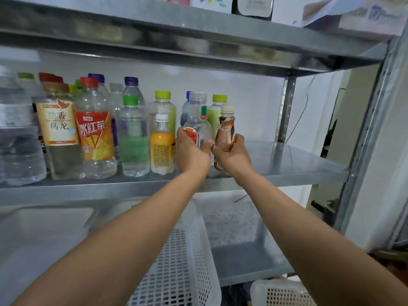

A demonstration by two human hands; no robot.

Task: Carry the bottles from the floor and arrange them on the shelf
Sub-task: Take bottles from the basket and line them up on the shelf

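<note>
Head view: a metal shelf (298, 164) fills the frame, bare on its right half, with another board close above it.
Basket: a white perforated basket (183, 261) sits on the level below, under the forearms.
Standing row: upright bottles crowd the shelf's left half, from a large water bottle (15, 138) at the far left, past an iced tea bottle (96, 133) with a red cap, to a small orange bottle (162, 149).
Left hand: the left hand (192, 151) is wrapped around the lower body of the clear bottle, thumb on its right side.
Right hand: the right hand (231, 155) is curled around the brown bottle from the right, touching the left hand.
Clear bottle: the clear bottle (197, 115) is upright, just right of the orange bottle; its base is hidden, so whether it rests on the shelf is unclear.
Brown bottle: the brown bottle (226, 133), with a pale cap, is upright beside the clear bottle, its base seemingly at the shelf surface.
</note>
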